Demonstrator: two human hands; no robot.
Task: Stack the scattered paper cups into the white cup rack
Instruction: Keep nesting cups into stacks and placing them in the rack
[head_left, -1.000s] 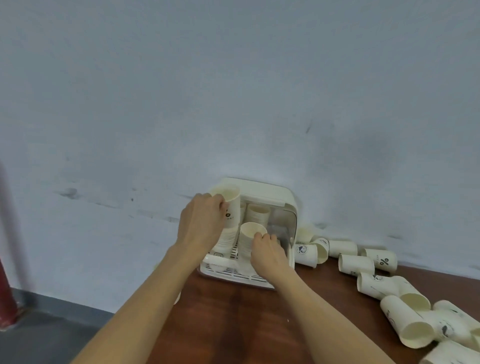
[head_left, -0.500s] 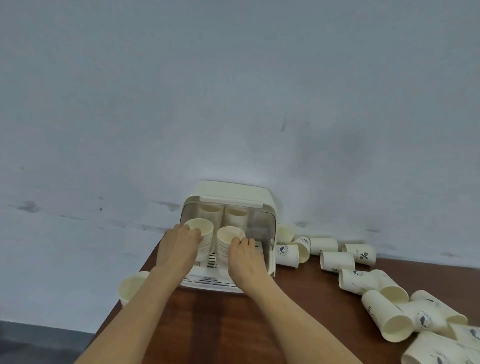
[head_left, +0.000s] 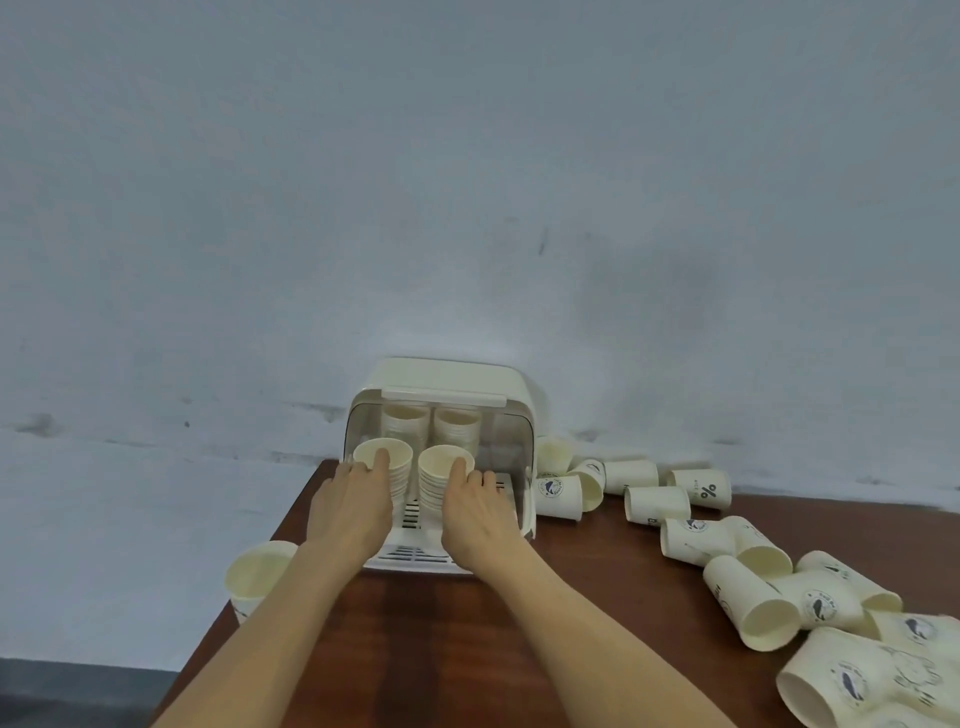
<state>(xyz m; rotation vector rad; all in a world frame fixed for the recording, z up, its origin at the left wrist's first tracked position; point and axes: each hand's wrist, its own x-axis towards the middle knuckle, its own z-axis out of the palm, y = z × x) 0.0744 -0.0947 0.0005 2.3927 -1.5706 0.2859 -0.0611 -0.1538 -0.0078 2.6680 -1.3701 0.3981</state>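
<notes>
The white cup rack (head_left: 441, 379) stands open at the table's far edge against the wall. Inside are two back stacks of paper cups (head_left: 405, 421) and two front stacks. My left hand (head_left: 348, 509) grips the left front stack (head_left: 401, 470), forefinger over its rim. The right front stack (head_left: 432, 480) is held by my right hand (head_left: 478, 519), whose forefinger reaches its rim. Scattered paper cups (head_left: 657, 504) lie on their sides to the right of the rack.
The brown wooden table (head_left: 467, 649) ends at its left edge just beside the rack. One cup (head_left: 254, 571) stands upright at that left edge by my left forearm. More tipped cups (head_left: 753, 618) crowd the right side up to the frame's corner (head_left: 852, 686).
My left hand has lowered its raised stack down into the rack's front left place. Both hands now sit lower on the two front stacks. The camera has turned slightly.
</notes>
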